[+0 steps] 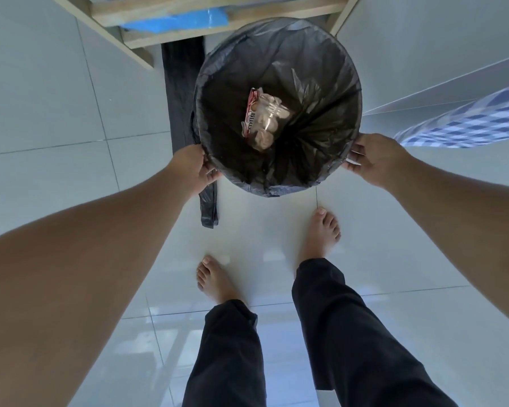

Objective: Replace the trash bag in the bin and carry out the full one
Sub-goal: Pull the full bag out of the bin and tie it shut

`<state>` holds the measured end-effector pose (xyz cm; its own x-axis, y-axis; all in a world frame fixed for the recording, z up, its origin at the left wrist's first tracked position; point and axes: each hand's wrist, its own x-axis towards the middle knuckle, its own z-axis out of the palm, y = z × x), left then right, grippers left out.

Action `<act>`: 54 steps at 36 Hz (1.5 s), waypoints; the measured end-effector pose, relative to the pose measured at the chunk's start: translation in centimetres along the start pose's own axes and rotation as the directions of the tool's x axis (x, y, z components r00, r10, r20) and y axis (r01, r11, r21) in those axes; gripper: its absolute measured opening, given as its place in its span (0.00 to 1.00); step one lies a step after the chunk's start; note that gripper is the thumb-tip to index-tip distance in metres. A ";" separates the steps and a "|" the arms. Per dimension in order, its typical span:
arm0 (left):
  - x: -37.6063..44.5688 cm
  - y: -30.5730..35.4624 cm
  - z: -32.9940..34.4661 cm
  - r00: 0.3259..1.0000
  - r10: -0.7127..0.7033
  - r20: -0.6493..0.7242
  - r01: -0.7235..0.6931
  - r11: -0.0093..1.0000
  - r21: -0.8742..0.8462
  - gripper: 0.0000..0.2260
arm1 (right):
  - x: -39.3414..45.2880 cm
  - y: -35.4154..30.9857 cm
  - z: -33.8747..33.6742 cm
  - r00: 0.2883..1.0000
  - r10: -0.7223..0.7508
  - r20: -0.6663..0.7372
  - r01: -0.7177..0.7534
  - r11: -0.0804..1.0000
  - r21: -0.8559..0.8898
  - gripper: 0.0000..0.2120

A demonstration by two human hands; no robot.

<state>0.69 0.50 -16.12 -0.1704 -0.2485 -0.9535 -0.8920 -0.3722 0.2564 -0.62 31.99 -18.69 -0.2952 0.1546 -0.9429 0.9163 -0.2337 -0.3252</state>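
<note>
Since little rubbish sits inside, the bag looks light and limp; left hand and right hand pinch its rim.

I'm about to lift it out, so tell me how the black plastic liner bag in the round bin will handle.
The black plastic liner bag looks thin and creased, so probably floppy. Only a red-and-white wrapper and crumpled paper lie inside, so likely light. Both the left hand and right hand grip its rim.
</note>
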 end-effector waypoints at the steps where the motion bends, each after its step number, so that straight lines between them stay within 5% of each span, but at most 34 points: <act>1: 0.0 0.1 0.0 1.000 0.011 -0.020 -0.011 1.000 -0.019 0.13 | 0.0 -0.2 0.1 1.000 -0.024 -0.018 0.024 1.000 -0.005 0.09; 5: -0.2 0.3 0.3 0.974 0.168 -0.151 -0.162 0.985 0.055 0.05 | -0.2 -0.8 0.6 0.974 -0.129 -0.188 0.098 0.982 -0.164 0.09; 8: -1.1 0.0 0.5 0.846 0.521 -0.113 -0.441 0.802 0.402 0.06 | -1.1 -0.9 1.0 0.923 -0.278 -0.266 0.160 0.906 -0.393 0.08; 11: -2.5 -0.2 1.2 0.785 0.613 -0.085 -0.527 0.734 0.429 0.08 | -2.1 -0.9 1.3 0.865 -0.394 -0.311 0.222 0.855 -0.468 0.12; 15: -4.0 0.3 1.5 0.848 0.521 -0.096 -0.443 0.797 0.410 0.07 | -3.1 -1.4 1.3 0.921 -0.315 -0.227 0.223 0.908 -0.355 0.11; 18: -4.1 0.0 1.4 0.885 0.457 -0.088 -0.387 0.828 0.406 0.05 | -3.4 -0.8 0.7 0.981 -0.145 -0.129 0.141 0.989 -0.038 0.10; 21: -3.9 0.0 1.1 0.924 0.362 -0.120 -0.312 0.899 0.308 0.07 | -3.3 -0.3 -0.3 0.986 -0.108 -0.126 0.117 0.991 0.068 0.07; 24: -4.3 0.1 1.3 0.985 0.175 -0.006 -0.175 0.985 -0.010 0.06 | -3.5 -0.2 -0.3 0.943 -0.183 -0.277 0.173 0.983 -0.059 0.07; 27: -4.9 0.1 1.4 0.986 0.136 0.101 -0.120 0.980 -0.156 0.08 | -3.7 -0.2 0.3 0.899 -0.293 -0.325 0.257 0.955 -0.150 0.10; 33: -6.0 -0.1 1.5 0.963 0.070 0.261 -0.082 0.996 0.038 0.08 | -4.4 -0.4 0.6 0.951 -0.205 -0.233 0.202 0.979 -0.035 0.08; 37: -6.8 -0.9 1.6 0.938 0.005 0.347 -0.018 0.999 0.034 0.12 | -4.6 0.4 -0.3 0.997 -0.066 -0.050 0.070 0.995 0.070 0.21; 41: -6.9 -1.4 1.9 0.929 -0.006 0.371 0.097 0.969 -0.226 0.14 | -4.8 1.6 -1.5 0.998 0.051 0.047 -0.053 0.997 0.052 0.15; 47: -7.1 -1.7 3.4 0.934 -0.027 0.357 0.180 0.896 -0.405 0.17 | -6.0 4.7 -1.5 0.957 0.243 0.156 -0.165 0.905 -0.391 0.21; 54: -6.9 -1.8 3.4 0.973 0.015 0.229 0.095 0.882 -0.461 0.19 | -7.4 6.1 0.1 0.981 0.183 0.070 -0.156 0.945 -0.288 0.12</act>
<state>2.05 5.93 -10.50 -0.2747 -0.0424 -0.9606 -0.6104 -0.7642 0.2083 7.19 29.35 -13.71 -0.1404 0.0419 -0.9892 0.9898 0.0313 -0.1391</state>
